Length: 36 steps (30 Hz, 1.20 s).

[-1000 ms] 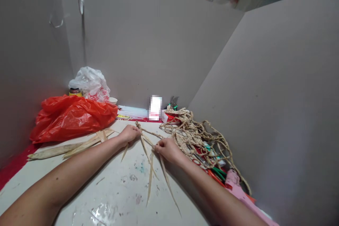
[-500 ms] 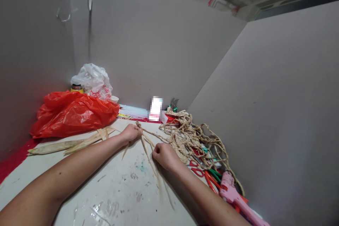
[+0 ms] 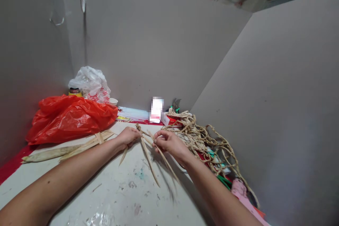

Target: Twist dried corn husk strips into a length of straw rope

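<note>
My left hand [image 3: 129, 136] is closed round the knotted end of a twisted straw rope [image 3: 138, 127], over the back of the white tabletop. Loose dried leaf strips fan out below it, one long strip [image 3: 149, 164] pointing toward me. To its right, my right hand [image 3: 171, 143] pinches another dried leaf strip [image 3: 169, 167] between thumb and fingers, its tail trailing down to the right. From the knotted end the rope runs right, behind my right hand, to a tangled pile of rope [image 3: 194, 130]. My left fingertips are partly hidden.
A red plastic bag [image 3: 71, 118] lies at the back left, with a white plastic bag [image 3: 91, 83] behind it. Broad dried leaves [image 3: 50, 153] lie before it. A pink glue gun [image 3: 241, 192] and green handles [image 3: 224, 182] lie at the right. Grey partitions [image 3: 148, 42] enclose the table.
My right hand has risen a little and moved right, its fingers now lifting a strip off the tabletop. My left hand keeps its hold. The view has shifted slightly.
</note>
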{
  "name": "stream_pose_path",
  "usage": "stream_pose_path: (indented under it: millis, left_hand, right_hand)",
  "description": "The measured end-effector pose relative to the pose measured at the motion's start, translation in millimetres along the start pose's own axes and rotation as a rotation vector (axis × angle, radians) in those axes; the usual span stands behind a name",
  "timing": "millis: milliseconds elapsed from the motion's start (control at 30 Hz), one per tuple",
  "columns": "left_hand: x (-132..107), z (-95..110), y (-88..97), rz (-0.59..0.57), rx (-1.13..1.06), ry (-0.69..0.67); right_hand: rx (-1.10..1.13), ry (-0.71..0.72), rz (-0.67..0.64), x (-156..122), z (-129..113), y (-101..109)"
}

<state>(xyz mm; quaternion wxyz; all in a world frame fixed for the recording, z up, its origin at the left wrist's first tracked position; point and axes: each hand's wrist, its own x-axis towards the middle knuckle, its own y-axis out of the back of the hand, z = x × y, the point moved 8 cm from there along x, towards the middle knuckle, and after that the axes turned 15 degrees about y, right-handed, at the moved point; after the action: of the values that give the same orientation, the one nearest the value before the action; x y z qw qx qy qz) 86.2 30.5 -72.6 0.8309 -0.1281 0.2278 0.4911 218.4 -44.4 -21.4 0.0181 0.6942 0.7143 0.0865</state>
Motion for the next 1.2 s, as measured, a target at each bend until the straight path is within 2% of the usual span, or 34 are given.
stream_pose_path:
  millis: [100, 233, 400, 633, 867, 1200]
  left_hand:
    - [-0.7, -0.5, 0.2, -0.02, -0.028, 0.004]
    - [1.9, -3.6, 0.3, -0.044, -0.071, 0.013]
    - [-2.1, -0.5, -1.0, -0.038, -0.088, 0.026]
    - [-5.2, 1.1, -3.4, -0.056, -0.102, 0.053]
    - [-0.8, 0.0, -1.0, -0.065, -0.111, 0.038]
    - [1.2, -0.7, 0.0, -0.087, -0.12, 0.023]
  right_hand:
    - [0.061, -0.023, 0.058, 15.3, 18.0, -4.2]
    - [0.084, -0.002, 0.125, 21.9, 35.8, 3.9]
    - [0.091, 0.073, 0.145, 22.0, 34.9, 14.1]
    - [0.11, 0.077, 0.165, 21.3, 39.1, 2.3]
    - [-0.156, 0.199, 0.215, 22.1, 35.2, 8.6]
    - [-0.422, 0.355, 0.209, 15.9, 16.7, 9.4]
